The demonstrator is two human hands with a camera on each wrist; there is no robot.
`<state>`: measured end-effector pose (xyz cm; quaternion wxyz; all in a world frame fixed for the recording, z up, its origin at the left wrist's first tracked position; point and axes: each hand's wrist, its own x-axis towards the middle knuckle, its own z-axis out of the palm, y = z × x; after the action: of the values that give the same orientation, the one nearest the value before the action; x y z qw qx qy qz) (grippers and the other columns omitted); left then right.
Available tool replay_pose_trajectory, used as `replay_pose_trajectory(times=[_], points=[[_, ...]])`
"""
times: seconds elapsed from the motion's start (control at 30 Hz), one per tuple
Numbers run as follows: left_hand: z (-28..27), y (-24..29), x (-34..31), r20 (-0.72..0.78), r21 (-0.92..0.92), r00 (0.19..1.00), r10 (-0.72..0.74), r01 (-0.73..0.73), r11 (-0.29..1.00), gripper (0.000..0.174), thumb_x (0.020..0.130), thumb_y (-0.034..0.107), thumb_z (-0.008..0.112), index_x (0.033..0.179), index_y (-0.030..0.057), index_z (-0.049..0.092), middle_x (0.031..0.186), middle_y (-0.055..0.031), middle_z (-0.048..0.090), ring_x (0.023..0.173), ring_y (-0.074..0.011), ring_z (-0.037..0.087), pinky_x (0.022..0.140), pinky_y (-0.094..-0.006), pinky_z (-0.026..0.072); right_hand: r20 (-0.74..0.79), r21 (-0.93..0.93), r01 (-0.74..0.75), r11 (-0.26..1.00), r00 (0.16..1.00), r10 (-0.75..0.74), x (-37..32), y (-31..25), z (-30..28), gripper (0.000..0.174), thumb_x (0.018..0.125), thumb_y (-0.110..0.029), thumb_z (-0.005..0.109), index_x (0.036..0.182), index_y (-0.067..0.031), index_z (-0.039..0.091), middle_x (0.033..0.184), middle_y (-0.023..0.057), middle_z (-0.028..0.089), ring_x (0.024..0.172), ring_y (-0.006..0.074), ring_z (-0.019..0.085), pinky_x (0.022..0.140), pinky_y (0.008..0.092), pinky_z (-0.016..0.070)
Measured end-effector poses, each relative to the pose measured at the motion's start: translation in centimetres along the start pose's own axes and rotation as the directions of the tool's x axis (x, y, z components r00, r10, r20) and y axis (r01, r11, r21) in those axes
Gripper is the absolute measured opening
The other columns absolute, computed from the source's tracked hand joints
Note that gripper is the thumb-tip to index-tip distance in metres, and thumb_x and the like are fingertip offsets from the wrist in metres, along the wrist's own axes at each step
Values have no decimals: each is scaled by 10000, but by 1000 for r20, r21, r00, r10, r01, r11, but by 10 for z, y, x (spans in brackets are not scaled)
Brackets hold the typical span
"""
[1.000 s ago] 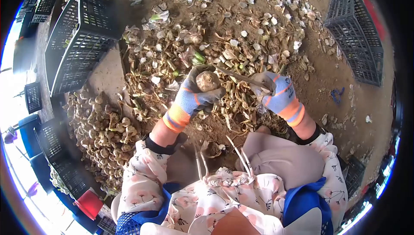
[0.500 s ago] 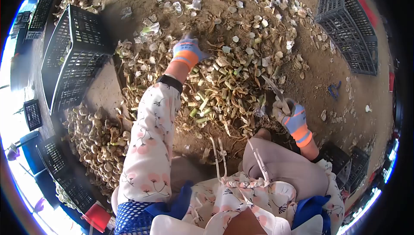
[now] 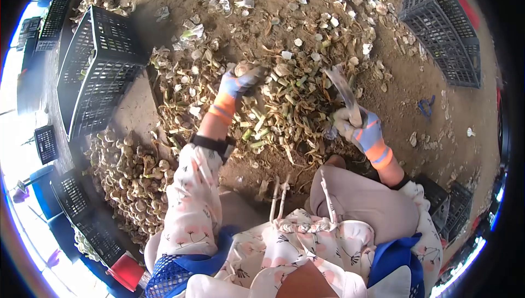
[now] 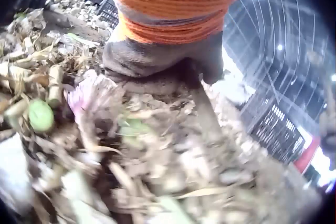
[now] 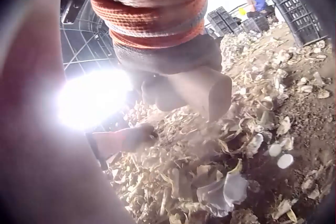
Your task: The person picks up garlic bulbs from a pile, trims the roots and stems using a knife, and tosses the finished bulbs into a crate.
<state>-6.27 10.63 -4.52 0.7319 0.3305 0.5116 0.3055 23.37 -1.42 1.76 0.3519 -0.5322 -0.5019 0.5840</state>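
Observation:
My gloved left hand (image 3: 236,82) grips a pale round garlic bulb (image 3: 240,69) over the litter of stalks in the head view. From that hand a stalk (image 4: 206,109) slants down in the left wrist view, and the glove hides the bulb there. My gloved right hand (image 3: 358,127), lower and to the right, holds a knife by its wooden handle (image 3: 355,116). The knife's blade (image 3: 342,86) points up and away, apart from the left hand. In the right wrist view the handle's butt (image 5: 219,97) sticks out of the glove.
Cut stalks and leaves (image 3: 290,98) cover the ground between my hands. A pile of garlic bulbs (image 3: 131,183) lies left of my legs. Black crates stand at the left (image 3: 104,74) and far right (image 3: 445,33). Another person (image 5: 254,2) is in the background.
My left hand, which held a bulb near the knife a second ago, reached out to the litter and now holds a bulb there. The right hand moved down and right with the knife.

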Motion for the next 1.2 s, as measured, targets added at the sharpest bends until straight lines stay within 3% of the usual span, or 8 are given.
replay_pose_trajectory(times=[0.2, 0.3, 0.37, 0.57, 0.77, 0.97, 1.03, 1.2], points=[[79, -35, -35, 282, -617, 950, 134, 73, 783, 577, 868, 512, 485, 1129, -2, 500, 1006, -94, 578, 876, -174, 554, 787, -324, 463, 114, 498, -59, 865, 993, 2, 32, -20, 28, 379, 763, -54, 597, 1123, 45, 537, 973, 55, 580, 748, 56, 516, 630, 175, 429], [119, -36, -60, 361, -338, 922, 141, -12, 941, 603, 895, 553, 364, 1222, 54, 447, 1110, -73, 544, 981, -185, 539, 815, -318, 461, 98, 45, 248, 968, 963, -251, 38, -21, 41, 444, 742, -113, 681, 1159, -35, 550, 1006, 28, 597, 849, 113, 545, 770, 265, 439], [132, -30, -66, 424, -458, 906, 20, 195, 867, 720, 835, 652, 360, 1254, 72, 435, 1141, -79, 545, 1003, -198, 548, 808, -331, 474, 150, 113, -150, 982, 980, 133, 24, -14, 33, 448, 692, -114, 726, 1108, -42, 577, 1017, 72, 620, 946, 171, 561, 858, 300, 425], [147, -47, -56, 683, -117, 720, -125, 277, 954, 608, 883, 549, 406, 1291, 99, 429, 1034, -43, 588, 836, -107, 574, 695, -255, 473, -262, -213, -184, 960, 957, 125, -43, -42, -30, 366, 694, -210, 690, 1010, -44, 606, 975, 118, 627, 869, 214, 585, 801, 333, 460], [156, -56, -49, 712, 80, 695, -100, 61, 995, 454, 938, 352, 428, 1266, 39, 451, 1018, -58, 592, 845, -122, 566, 735, -273, 473, -842, -491, -516, 702, 489, -229, -259, -65, -156, 301, 761, -120, 683, 1005, 29, 589, 853, 96, 650, 692, 138, 578, 599, 291, 491], [157, -80, -43, 611, 41, 751, -252, 289, 957, 479, 919, 404, 445, 1230, 41, 479, 1047, -81, 580, 861, -185, 593, 743, -304, 490, -992, 100, -879, 467, -126, -24, -491, -69, -176, 355, 742, -90, 660, 1081, -16, 583, 997, 71, 645, 850, 191, 608, 772, 298, 458], [152, -84, -36, 577, 27, 772, -265, 306, 952, 497, 908, 413, 466, 1233, 38, 477, 1068, -85, 574, 864, -203, 593, 732, -310, 495, -981, 193, -981, -30, -193, -15, -475, -79, -162, 434, 764, -133, 654, 1168, -23, 542, 1094, 83, 614, 925, 186, 587, 788, 285, 448], [135, -61, -27, 484, 16, 864, -141, 152, 988, 452, 911, 403, 460, 1172, 38, 517, 1055, -89, 576, 807, -188, 589, 686, -295, 508, -953, -278, -759, 589, 294, -72, -383, -46, -166, 609, 801, -298, 658, 1298, -38, 420, 1252, 129, 507, 1095, 179, 489, 796, 290, 443]])
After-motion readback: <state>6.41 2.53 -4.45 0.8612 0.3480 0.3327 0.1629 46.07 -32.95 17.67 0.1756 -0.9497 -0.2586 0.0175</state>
